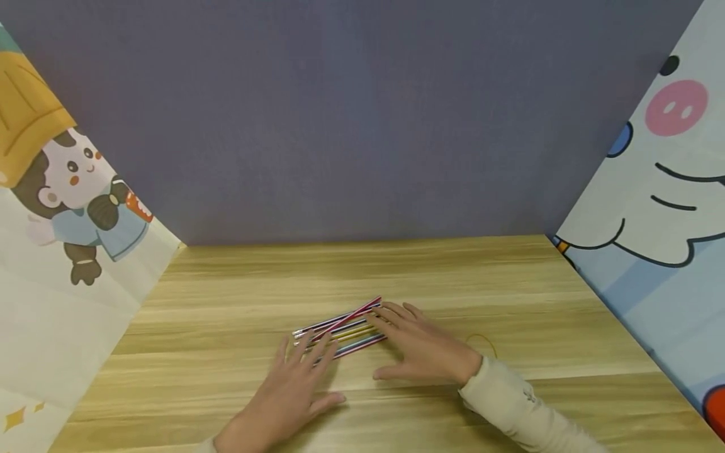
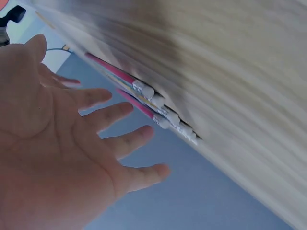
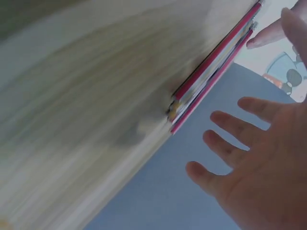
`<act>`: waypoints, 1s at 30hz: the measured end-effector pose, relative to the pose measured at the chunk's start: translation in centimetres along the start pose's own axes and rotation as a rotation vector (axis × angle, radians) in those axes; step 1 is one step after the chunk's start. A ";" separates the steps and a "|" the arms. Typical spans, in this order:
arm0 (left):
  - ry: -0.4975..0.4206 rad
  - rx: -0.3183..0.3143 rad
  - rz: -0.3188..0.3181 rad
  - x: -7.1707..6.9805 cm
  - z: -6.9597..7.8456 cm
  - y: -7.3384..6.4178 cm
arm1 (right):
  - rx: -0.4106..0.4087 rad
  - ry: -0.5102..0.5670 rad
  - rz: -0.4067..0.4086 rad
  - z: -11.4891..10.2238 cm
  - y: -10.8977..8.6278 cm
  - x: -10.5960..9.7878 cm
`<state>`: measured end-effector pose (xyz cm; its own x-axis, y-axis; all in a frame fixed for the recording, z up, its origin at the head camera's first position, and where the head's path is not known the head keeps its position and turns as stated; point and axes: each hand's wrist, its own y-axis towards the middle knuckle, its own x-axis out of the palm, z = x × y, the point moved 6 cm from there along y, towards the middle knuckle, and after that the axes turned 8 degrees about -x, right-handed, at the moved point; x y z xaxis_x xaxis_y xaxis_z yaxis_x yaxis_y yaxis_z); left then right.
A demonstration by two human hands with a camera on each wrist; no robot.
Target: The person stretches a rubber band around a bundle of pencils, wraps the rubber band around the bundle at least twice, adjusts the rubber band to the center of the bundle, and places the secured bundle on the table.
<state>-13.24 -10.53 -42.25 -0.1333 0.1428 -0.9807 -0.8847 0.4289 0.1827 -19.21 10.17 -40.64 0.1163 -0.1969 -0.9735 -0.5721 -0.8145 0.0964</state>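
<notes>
Several striped pencils (image 1: 357,331) lie in a loose bunch on the wooden table, one crossing over the others at an angle. Their white eraser ends point left, and the left wrist view shows those ends on the pencils (image 2: 115,69) close up. Over the eraser ends my left hand (image 1: 289,390) hovers with fingers spread. At the opposite ends, my right hand (image 1: 425,349) is stretched out, its fingers covering the tips in the head view. Both wrist views show a gap between the fingers and the pencils (image 3: 217,51); neither hand grips anything.
A thin yellow loop, like a rubber band (image 1: 481,335), lies beside the right wrist, partly hidden by the sleeve (image 1: 510,402). A grey-blue panel (image 1: 351,126) stands behind the table (image 1: 238,277). Cartoon-printed sheets flank the left and right sides.
</notes>
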 end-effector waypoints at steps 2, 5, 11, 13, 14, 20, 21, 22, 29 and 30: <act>0.003 0.010 -0.011 0.2 0.2 0.1 | -0.018 0.003 -0.013 -0.1 1.0 0.4; 0.002 0.018 -0.027 0.2 0.3 0.1 | -0.040 -0.013 -0.023 -0.2 2.5 1.0; 0.000 0.020 -0.056 0.1 0.5 0.1 | -0.016 0.034 -0.083 0.1 3.9 2.3; 0.019 0.015 -0.046 0.2 0.4 0.1 | 0.006 0.045 -0.105 0.2 3.9 2.4; 0.033 0.010 -0.041 0.3 0.3 0.2 | 0.017 0.047 -0.116 0.1 3.8 2.5; 0.053 -0.024 -0.056 0.6 -0.4 0.4 | 0.033 0.055 -0.142 -0.4 3.4 2.5; 0.037 -0.026 -0.065 0.6 -0.4 0.4 | 0.031 0.063 -0.137 -0.5 3.4 2.5; 0.023 -0.028 -0.070 0.6 -0.5 0.4 | 0.032 0.073 -0.132 -0.5 3.4 2.4; -0.017 -0.078 -0.085 0.1 -1.9 1.5 | 0.058 0.099 -0.091 0.6 3.2 2.1; -0.011 -0.086 -0.084 0.0 -2.2 1.6 | 0.059 0.100 -0.093 0.7 3.1 2.0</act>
<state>-15.66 -11.75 -42.11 -0.0525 0.1199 -0.9914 -0.9278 0.3614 0.0929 -21.30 7.61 -42.44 0.2497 -0.1776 -0.9519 -0.6012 -0.7990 -0.0086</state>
